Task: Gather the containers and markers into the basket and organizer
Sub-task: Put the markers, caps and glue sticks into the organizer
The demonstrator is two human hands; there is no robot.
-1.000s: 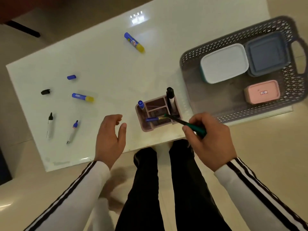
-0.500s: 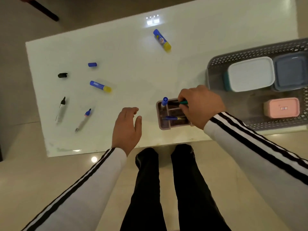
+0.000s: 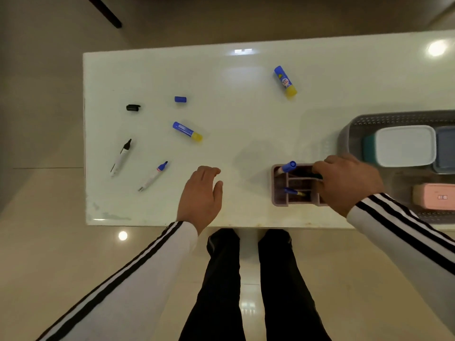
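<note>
Mauve organizer (image 3: 279, 190) sits at the desk (image 3: 234, 114) near edge; my right hand (image 3: 347, 183) fingers pinch a green marker (image 3: 317, 176) above its compartments. Release off-centre risks tipping the organizer. Left hand (image 3: 200, 193) rests open, empty.

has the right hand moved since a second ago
Yes. The right hand went forward from off the near edge of the table to over the organizer, lowering the green marker into a back compartment.
</note>
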